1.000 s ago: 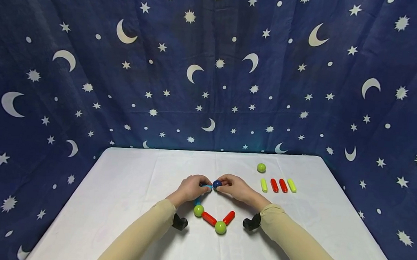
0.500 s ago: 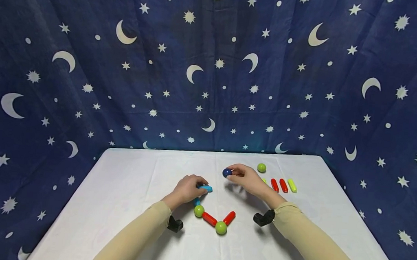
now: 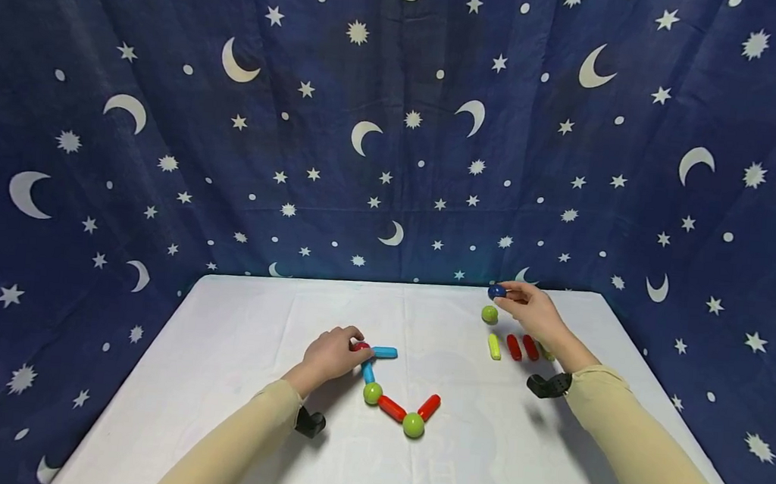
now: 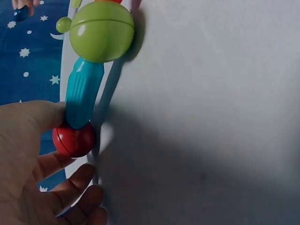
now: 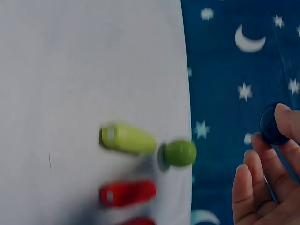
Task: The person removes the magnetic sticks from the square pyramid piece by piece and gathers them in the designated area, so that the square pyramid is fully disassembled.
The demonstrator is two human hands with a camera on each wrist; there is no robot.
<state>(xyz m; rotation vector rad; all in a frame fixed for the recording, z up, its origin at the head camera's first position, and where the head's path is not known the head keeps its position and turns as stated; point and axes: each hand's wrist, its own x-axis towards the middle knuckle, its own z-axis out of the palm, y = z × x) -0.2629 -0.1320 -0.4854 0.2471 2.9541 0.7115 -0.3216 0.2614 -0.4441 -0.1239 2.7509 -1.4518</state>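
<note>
At the table's middle my left hand (image 3: 330,355) pinches a red ball (image 4: 75,139) between thumb and index finger. A blue rod (image 4: 84,93) runs from that ball to a green ball (image 3: 372,393). Another blue rod (image 3: 384,353) points right from the red ball. The chain continues with a red rod (image 3: 392,408), a nearer green ball (image 3: 413,425) and a second red rod (image 3: 429,407) whose far end is free. Near the table's back right, my right hand (image 3: 536,314) holds a dark blue ball (image 3: 496,292) in its fingertips, raised above the table.
Below the right hand lie a loose green ball (image 3: 489,314), a yellow-green rod (image 3: 494,347) and two red rods (image 3: 513,347). Another yellow-green rod (image 3: 546,353) is partly hidden by the right wrist. A starry curtain (image 3: 394,159) hangs behind the white table (image 3: 252,315).
My right hand has carried the dark blue ball away from the blue rod's end, to the back right. The left hand has shifted slightly left, and the red ball now shows.
</note>
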